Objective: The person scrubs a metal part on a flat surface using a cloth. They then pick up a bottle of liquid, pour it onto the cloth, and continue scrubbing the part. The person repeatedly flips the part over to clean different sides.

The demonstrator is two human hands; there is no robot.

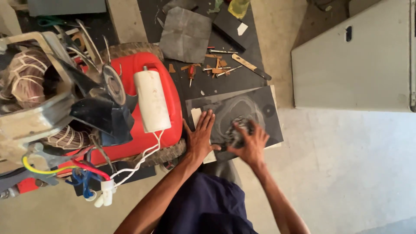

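Head camera looks down at a dark grey rubber sheet (255,108) lying flat on the floor, just right of a red machine housing (167,99). Left hand (200,138) lies open, palm pressed on the sheet's left edge, apparently pinning it steady. Right hand (249,143), blurred, curls around a small dark object on the sheet; what it grips is unclear. Screws (219,67) lie beyond the sheet.
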